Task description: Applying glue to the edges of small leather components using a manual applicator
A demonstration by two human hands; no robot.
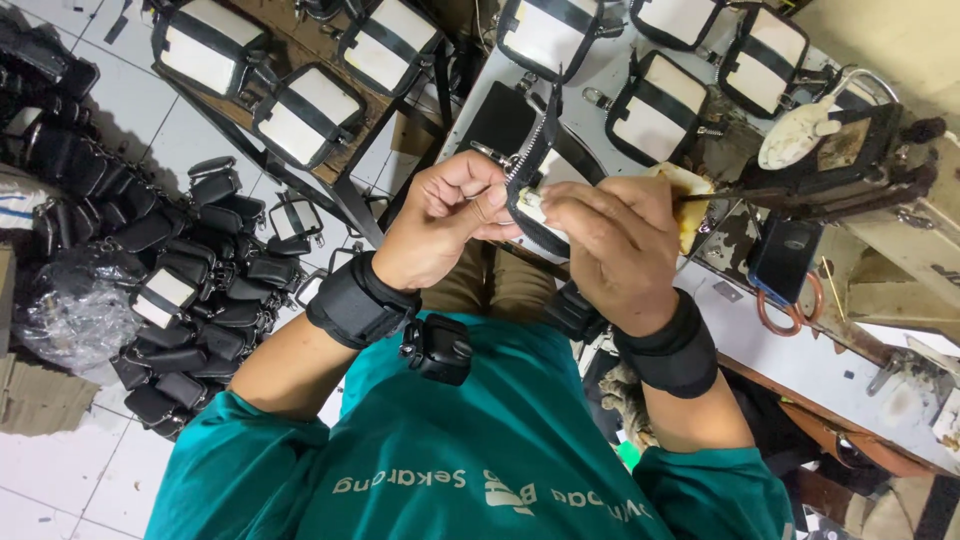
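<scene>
While my left hand (440,220) pinched the black zipper strip (528,165) with closed fingers, my right hand (610,235) gripped the small pouch (535,210) it joined, both raised above the cluttered surface (600,75).

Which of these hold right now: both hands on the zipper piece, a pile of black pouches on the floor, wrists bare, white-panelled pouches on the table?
1. Both hands hold the black zipper piece. True: left hand and right hand pinch it between them.
2. A pile of black pouches lies on the tiled floor. True.
3. The wrists are bare. False: each wears a black wrist band.
4. The pouches on the table are all black. False: the pouches with white panels lie there.
</scene>
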